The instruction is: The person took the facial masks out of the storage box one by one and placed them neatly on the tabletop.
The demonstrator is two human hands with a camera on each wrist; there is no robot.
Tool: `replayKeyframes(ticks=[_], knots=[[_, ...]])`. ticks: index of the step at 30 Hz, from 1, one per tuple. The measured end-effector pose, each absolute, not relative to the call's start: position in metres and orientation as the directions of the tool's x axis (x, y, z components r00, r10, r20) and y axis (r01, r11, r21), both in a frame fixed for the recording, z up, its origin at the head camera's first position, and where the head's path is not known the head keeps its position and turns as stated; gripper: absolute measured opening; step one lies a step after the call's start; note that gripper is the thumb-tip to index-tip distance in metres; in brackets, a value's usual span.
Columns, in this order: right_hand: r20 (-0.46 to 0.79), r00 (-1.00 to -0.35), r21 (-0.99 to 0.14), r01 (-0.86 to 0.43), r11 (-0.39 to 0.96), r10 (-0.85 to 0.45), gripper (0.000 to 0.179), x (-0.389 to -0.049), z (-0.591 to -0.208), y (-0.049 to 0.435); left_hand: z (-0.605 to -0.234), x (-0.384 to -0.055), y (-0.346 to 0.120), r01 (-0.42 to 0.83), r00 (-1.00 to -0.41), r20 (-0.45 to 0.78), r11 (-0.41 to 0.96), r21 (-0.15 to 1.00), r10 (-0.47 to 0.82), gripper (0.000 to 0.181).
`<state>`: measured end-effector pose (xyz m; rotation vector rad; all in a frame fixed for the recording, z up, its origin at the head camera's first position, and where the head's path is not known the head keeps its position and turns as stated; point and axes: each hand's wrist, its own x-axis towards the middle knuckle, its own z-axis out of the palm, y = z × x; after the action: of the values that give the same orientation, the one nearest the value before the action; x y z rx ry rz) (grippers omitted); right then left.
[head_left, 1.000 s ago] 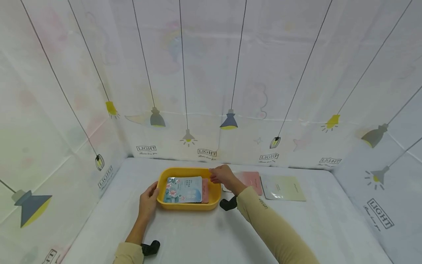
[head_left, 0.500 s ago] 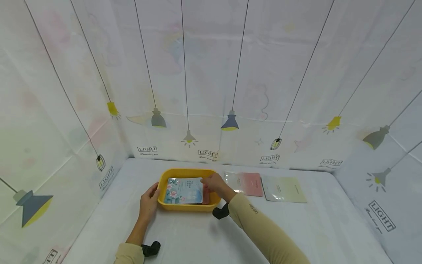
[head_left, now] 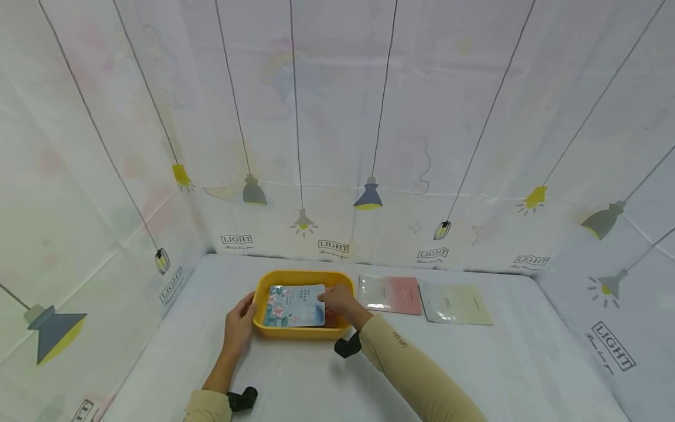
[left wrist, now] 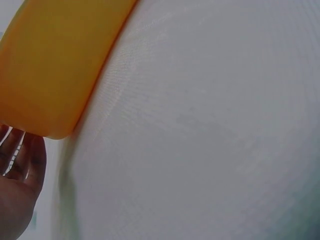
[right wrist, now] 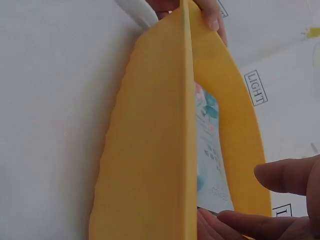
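Note:
A yellow plastic tray (head_left: pixel 303 334) stands on the white table, holding a pale blue flowered face mask sachet (head_left: pixel 295 306) on top of a pink one (head_left: pixel 330 319). At the tray's left end, my left hand (head_left: pixel 239 328) grips the rim; in the left wrist view its fingers (left wrist: pixel 36 160) lie against the outer wall. My right hand (head_left: pixel 340 302) reaches in over the right end. In the right wrist view, one finger (right wrist: pixel 250 223) touches the blue sachet's lower edge, while the thumb (right wrist: pixel 285 175) stands apart from it. Part of the pink sachet is hidden.
To the tray's right lie a pink and white sachet (head_left: pixel 390 295) and a pale green one (head_left: pixel 456 303), side by side and flat. A white cloth wall (head_left: pixel 337 223) printed with lamps rises behind the table. Black camera mounts sit at both wrists.
My right hand has moved left from the tray's right rim to the blue sachet's right edge, uncovering the pink and white sachet outside. The left hand keeps its place on the tray.

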<state>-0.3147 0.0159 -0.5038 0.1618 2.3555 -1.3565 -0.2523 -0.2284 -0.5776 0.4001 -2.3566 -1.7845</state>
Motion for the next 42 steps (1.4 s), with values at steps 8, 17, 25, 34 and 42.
replayKeyframes(ticks=[8, 17, 25, 34, 42], knots=[[-0.396, -0.917, -0.831, 0.335, 0.445, -0.048, 0.026, -0.315, -0.511, 0.009, -0.578, -0.253, -0.229, -0.113, -0.952, -0.033, 0.249, 0.962, -0.305, 0.044], [-0.434, -0.894, -0.877, 0.392, 0.277, -0.110, 0.024, -0.313, -0.520, 0.004, -0.577, -0.253, -0.229, -0.123, -0.951, -0.043, 0.244, 0.962, -0.308, 0.045], [-0.428, -0.893, -0.882, 0.379, 0.279, -0.142, 0.024, -0.312, -0.521, 0.002, -0.578, -0.253, -0.230, -0.111, -0.954, -0.038, 0.234, 0.966, -0.298, 0.045], [-0.404, -0.906, -0.901, 0.371, 0.225, -0.125, 0.031, -0.315, -0.520, 0.000, -0.578, -0.254, -0.230, -0.120, -0.951, -0.043, 0.238, 0.964, -0.306, 0.045], [-0.415, -0.903, -0.896, 0.384, 0.224, -0.114, 0.031, -0.314, -0.517, 0.004, -0.579, -0.253, -0.230, -0.116, -0.951, -0.035, 0.250, 0.961, -0.306, 0.046]])
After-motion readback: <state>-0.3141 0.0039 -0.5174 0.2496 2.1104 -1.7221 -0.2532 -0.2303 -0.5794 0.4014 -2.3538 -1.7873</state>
